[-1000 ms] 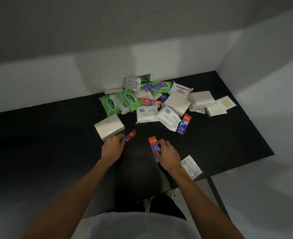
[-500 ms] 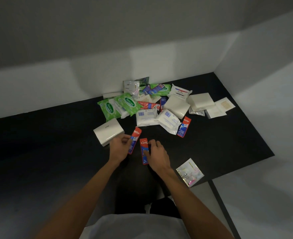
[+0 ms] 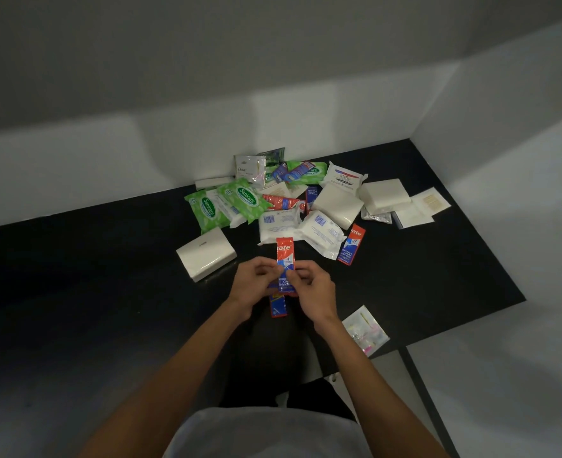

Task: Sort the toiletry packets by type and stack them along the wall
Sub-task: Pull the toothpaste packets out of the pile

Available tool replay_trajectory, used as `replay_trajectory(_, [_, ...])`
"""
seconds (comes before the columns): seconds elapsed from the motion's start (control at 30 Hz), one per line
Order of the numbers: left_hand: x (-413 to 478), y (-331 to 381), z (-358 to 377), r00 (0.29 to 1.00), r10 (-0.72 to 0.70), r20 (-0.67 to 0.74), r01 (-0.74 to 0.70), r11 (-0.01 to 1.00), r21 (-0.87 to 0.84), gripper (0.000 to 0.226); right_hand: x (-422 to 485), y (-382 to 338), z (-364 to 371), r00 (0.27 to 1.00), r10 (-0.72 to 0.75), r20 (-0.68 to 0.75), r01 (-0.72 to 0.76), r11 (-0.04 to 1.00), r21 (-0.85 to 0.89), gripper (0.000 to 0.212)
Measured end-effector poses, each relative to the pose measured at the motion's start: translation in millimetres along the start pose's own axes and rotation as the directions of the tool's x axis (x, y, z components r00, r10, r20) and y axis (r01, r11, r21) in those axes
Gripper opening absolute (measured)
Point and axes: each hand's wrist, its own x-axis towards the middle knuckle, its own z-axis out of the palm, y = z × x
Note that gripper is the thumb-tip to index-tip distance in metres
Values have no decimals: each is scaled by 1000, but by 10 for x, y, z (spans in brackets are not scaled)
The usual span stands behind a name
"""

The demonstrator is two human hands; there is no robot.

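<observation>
My left hand (image 3: 253, 285) and my right hand (image 3: 312, 290) meet over the black table (image 3: 107, 292), both pinching two red-and-blue toothpaste sachets (image 3: 285, 259) laid one over the other; the lower sachet's end (image 3: 278, 307) sticks out below my fingers. A third toothpaste sachet (image 3: 351, 244) lies to the right. Behind it sits a jumbled pile: green wipe packs (image 3: 226, 204), white wipe packs with barcodes (image 3: 301, 226), white tissue packs (image 3: 383, 192), Dove sachets (image 3: 249, 166) leaning on the wall.
A white tissue pack (image 3: 206, 253) lies left of my hands. A clear packet with small pink and yellow items (image 3: 365, 330) rests near the table's front right edge. Flat beige packets (image 3: 421, 208) lie at the far right. White walls (image 3: 140, 160) bound the table at back and right.
My hands came together: the sachet held by the left hand and the one under the right hand are now stacked and held by both. The view shifted slightly.
</observation>
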Motion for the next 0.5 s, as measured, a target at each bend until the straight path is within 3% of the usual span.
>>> replay_trajectory(0.1, [8,-58,-17,982,190,1,-180,928,326,10,-2,56,-133,998,22,-53,-24,999,-31,14])
replay_trajectory(0.23, [6,-237,-82,932,356,68,-318,713,625,24,38,199,-299,992,72,-104,-86,986,-142,13])
replay_trajectory(0.4, [-44,-448,-181,947,269,175,-299,541,786,80,38,297,-374,997,73,9,-64,913,-404,33])
replay_trajectory(0.5, [-40,-555,-247,947,176,268,-316,379,870,100,16,348,-327,995,62,76,-1,781,-625,40])
